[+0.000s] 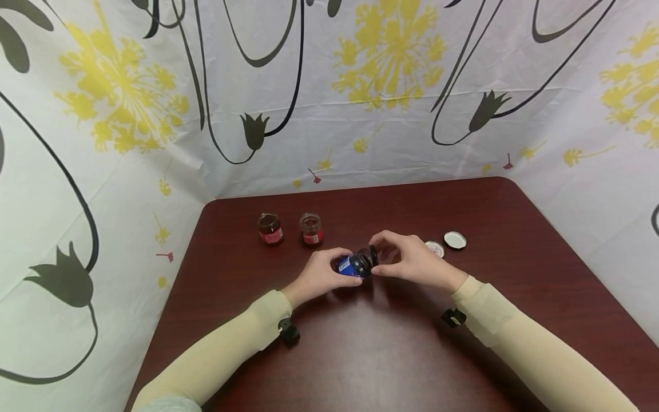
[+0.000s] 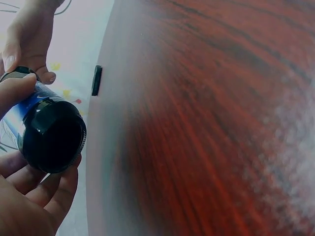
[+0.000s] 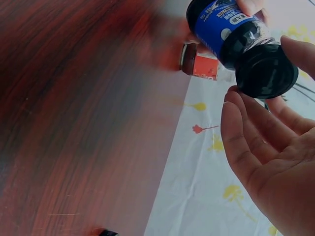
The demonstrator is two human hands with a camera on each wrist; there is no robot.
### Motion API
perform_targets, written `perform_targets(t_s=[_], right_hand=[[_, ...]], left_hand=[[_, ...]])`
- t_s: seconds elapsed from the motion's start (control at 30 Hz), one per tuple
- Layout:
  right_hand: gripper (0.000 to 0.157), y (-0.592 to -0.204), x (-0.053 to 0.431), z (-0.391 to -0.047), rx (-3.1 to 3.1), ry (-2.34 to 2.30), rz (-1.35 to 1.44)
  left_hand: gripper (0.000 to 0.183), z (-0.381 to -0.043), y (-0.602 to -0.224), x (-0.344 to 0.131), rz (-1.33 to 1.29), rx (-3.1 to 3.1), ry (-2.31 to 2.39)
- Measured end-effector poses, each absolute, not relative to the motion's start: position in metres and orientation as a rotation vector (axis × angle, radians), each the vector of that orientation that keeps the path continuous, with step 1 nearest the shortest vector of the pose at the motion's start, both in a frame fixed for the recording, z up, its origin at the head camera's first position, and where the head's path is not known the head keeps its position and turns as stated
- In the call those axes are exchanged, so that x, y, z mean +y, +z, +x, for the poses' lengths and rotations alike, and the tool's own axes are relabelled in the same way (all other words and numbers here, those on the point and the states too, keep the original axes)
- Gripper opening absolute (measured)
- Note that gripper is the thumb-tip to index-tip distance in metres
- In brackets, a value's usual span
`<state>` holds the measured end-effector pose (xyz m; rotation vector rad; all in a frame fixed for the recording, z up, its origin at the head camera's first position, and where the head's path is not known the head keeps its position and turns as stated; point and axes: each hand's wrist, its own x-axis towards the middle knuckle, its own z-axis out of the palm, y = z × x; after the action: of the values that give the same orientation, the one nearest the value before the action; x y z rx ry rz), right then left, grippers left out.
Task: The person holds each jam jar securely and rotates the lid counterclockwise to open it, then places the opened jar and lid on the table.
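Note:
My left hand [image 1: 325, 271] grips a dark glass jar [image 1: 355, 265] with a blue label, tipped on its side above the table, its mouth toward the right. The fingers and thumb of my right hand [image 1: 412, 260] pinch a black lid [image 1: 374, 256] by its rim. That lid stands tilted at the jar's mouth, and bare clear glass of the neck [image 3: 258, 39] shows between lid and label. In the left wrist view the jar's dark base [image 2: 54, 137] faces the camera.
Two lidless jars with red labels, a left one [image 1: 270, 229] and a right one [image 1: 311, 229], stand at the back left. Two lids, one near my right hand [image 1: 435, 248] and one farther right [image 1: 455, 240], lie pale side up. A patterned cloth [image 1: 319, 114] hangs behind the table [image 1: 355, 366].

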<state>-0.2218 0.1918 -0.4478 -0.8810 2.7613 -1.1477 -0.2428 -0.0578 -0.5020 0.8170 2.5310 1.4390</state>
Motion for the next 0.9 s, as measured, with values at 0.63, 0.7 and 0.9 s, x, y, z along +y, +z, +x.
perform_targets(t_s=[0.63,0.7,0.9], right_hand=[[0.053,-0.4536,0.2001,-0.2199,2.743,-1.159,-0.849],[0.052,-0.454,0.2006,-0.2197,2.742,-1.163,-0.848],[0.052,-0.4551,0.202,-0.219,2.744,-1.176,-0.844]], left_hand=[[0.059,-0.2409,-0.5026,-0.0572,0.774,2.562,1.408],[0.06,-0.2408,-0.5024,-0.0568,0.772,2.561,1.408],[0.059,-0.2411,-0.5025,-0.0565,0.775,2.556,1.411]])
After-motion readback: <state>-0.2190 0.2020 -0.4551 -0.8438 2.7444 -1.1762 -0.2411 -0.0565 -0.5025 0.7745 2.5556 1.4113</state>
